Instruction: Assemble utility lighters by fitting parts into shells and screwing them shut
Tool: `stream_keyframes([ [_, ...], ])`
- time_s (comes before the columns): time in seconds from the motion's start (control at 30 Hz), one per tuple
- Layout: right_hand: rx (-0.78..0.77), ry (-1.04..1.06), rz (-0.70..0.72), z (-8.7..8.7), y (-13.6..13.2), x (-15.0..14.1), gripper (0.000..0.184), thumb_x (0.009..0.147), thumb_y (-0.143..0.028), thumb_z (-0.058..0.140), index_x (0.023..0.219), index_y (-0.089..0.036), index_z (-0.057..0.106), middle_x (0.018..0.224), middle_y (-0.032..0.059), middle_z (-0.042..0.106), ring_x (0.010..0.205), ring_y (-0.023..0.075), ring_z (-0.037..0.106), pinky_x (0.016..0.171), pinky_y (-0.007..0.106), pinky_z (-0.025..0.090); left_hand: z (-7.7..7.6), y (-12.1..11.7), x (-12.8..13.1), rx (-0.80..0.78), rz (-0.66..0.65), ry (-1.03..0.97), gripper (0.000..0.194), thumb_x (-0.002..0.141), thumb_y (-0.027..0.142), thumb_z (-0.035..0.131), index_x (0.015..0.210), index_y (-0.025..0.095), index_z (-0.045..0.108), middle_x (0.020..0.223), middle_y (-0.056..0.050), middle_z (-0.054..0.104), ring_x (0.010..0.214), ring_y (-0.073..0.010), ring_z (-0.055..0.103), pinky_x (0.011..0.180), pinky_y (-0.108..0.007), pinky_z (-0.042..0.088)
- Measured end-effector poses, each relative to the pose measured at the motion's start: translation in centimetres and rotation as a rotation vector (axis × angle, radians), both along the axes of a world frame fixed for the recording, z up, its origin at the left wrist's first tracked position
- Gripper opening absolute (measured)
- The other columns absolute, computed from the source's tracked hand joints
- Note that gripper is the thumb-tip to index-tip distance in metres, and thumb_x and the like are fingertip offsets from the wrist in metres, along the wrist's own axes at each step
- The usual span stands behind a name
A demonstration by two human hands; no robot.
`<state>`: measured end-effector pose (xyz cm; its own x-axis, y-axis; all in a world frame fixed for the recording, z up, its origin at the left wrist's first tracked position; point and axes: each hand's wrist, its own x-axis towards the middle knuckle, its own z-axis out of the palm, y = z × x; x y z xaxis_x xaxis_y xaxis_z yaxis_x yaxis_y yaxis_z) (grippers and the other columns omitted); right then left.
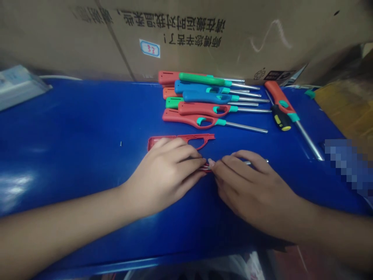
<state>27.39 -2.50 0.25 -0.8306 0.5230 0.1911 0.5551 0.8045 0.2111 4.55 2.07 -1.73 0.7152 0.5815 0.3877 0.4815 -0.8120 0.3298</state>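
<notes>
Wires: thin strands (205,167) show in the held red shell (207,170), between the two hands above the worktop (87,155); they call for a light pinch and a flat lie inside the wall, as a strand over the rim could get nipped.
Steadying: best with the shell low and level, gripped by its sides, the metal rod (248,163) kept from rolling or twisting.
Left hand (166,169): palm down, wrist fairly straight, forearm coming in from lower left; thumb and index fingers clasp the shell's edges.
Right hand (256,190): knuckles up, fingers bent inward towards the wires, the rod passing beneath; whether they grasp anything, I cannot tell.
Loose red half (201,137): just beyond the left hand.
Screw (121,144): off to the left, small enough to be easily knocked.
</notes>
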Motion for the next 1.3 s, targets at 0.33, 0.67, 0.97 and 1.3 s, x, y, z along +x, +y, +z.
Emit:
stream_keyframes([
  [0.33, -0.512, 0.237, -0.118, 1.4, 4.1, 0.3, 0.019, 0.095, -0.018, 0.061, 0.081, -0.018, 0.074, 0.083, 0.0040, 0.069, 0.079, 0.0164, 0.060, 0.070, 0.031, 0.042, -0.1, 0.0, 0.1, -0.017, -0.002, -0.008, 0.019, 0.099, 0.031, 0.062, 0.103, 0.020, 0.076, 0.101, -0.005, 0.075, 0.094, -0.0210, 0.064, 0.084, -0.036, 0.044],
  [0.67, -1.064, 0.123, -0.443, 3.6, 8.2, -1.1, 0.015, 0.080, -0.030, 0.077, 0.072, -0.018, 0.073, 0.055, -0.0052, 0.059, 0.048, 0.0079, 0.047, 0.049, 0.024, 0.033, -0.4, 0.1, 0.2, -0.061, -0.003, -0.006, 0.017, 0.097, 0.032, 0.065, 0.103, 0.021, 0.077, 0.101, -0.004, 0.074, 0.095, -0.0213, 0.063, 0.084, -0.036, 0.043],
  [0.97, -1.035, 0.018, -0.456, 4.3, 8.1, -1.6, 0.019, 0.080, -0.031, 0.076, 0.070, -0.018, 0.067, 0.058, -0.0039, 0.060, 0.052, 0.0097, 0.049, 0.050, 0.025, 0.034, 4.6, 0.2, -3.5, -0.171, -0.090, 0.152, 0.046, 0.088, 0.044, 0.075, 0.128, 0.025, 0.064, 0.127, -0.005, 0.068, 0.115, -0.0242, 0.061, 0.095, -0.037, 0.045],
  [1.3, -0.950, 0.058, -0.468, 4.0, 6.8, -1.5, 0.015, 0.083, -0.031, 0.075, 0.077, -0.018, 0.071, 0.062, -0.0033, 0.062, 0.056, 0.0099, 0.052, 0.054, 0.024, 0.035, 1.5, -1.8, -4.3, -0.026, -0.026, 0.204, 0.015, 0.096, 0.035, 0.065, 0.096, 0.020, 0.064, 0.095, -0.001, 0.067, 0.088, -0.0195, 0.063, 0.075, -0.033, 0.044],
])
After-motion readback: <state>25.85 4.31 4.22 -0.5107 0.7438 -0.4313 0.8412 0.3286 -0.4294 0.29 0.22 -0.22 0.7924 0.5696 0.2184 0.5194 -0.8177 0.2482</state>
